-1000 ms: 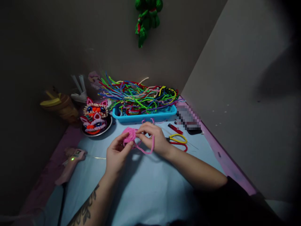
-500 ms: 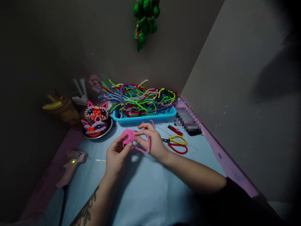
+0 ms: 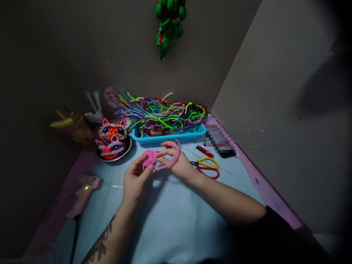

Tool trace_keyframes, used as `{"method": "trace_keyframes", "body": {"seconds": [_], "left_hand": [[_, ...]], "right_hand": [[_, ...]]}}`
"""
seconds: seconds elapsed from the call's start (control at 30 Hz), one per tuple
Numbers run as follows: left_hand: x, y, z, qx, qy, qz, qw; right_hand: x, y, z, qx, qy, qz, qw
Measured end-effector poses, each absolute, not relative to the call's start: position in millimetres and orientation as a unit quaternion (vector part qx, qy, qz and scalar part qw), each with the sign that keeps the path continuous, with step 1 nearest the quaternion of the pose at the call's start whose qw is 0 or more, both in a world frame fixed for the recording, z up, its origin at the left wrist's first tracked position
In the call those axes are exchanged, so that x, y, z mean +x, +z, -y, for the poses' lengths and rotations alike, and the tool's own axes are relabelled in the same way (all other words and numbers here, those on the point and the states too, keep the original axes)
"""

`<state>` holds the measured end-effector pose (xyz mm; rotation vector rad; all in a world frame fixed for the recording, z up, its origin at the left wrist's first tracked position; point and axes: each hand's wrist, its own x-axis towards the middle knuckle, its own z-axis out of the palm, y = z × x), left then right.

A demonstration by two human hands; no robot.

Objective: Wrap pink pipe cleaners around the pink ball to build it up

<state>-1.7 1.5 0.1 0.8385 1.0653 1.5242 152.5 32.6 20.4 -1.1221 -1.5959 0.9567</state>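
Observation:
My left hand (image 3: 137,178) pinches a round coil of pink pipe cleaner (image 3: 150,157) between thumb and fingers, above the table. At the coil's right side, the bent fingertips of my right hand (image 3: 176,163) close in on the pink strand, though their exact grip is partly hidden. A loose length of the same pipe cleaner (image 3: 175,158) leaves the coil's lower edge and loops up across my right hand. Scissors (image 3: 207,168) with one yellow and one red handle lie right of that hand.
Behind my hands stands a blue tray (image 3: 169,139) heaped with colourful pipe cleaners (image 3: 165,113). A metal bowl (image 3: 121,157) holds fluffy animal-face crafts (image 3: 112,141). A lit glue gun (image 3: 85,194) lies left; a red lighter-like object (image 3: 205,151) and a blurred phone (image 3: 227,152) lie right.
The loose pink loop has swung up and to the right, now crossing the back of my right hand. My right hand has turned slightly; my left hand keeps its hold on the coil.

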Motion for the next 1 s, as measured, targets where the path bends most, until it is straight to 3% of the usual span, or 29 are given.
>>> {"method": "trace_keyframes", "body": {"seconds": [0.2,0.47,0.7,1.0], "left_hand": [[-3,-1,-4,0.324,0.663,-0.454,0.499],[-4,-2,-4,0.328,0.657,-0.473,0.487],[-1,-5,-1,0.397,0.594,-0.465,0.523],[-5,-3,-1,0.376,0.625,-0.428,0.533]], "right_hand": [[145,26,-17,-0.378,0.308,0.735,0.471],[146,31,-18,-0.32,0.486,0.667,0.465],[159,24,-48,-0.401,0.549,0.458,0.573],[155,25,-37,-0.466,0.423,0.62,0.469]]}}
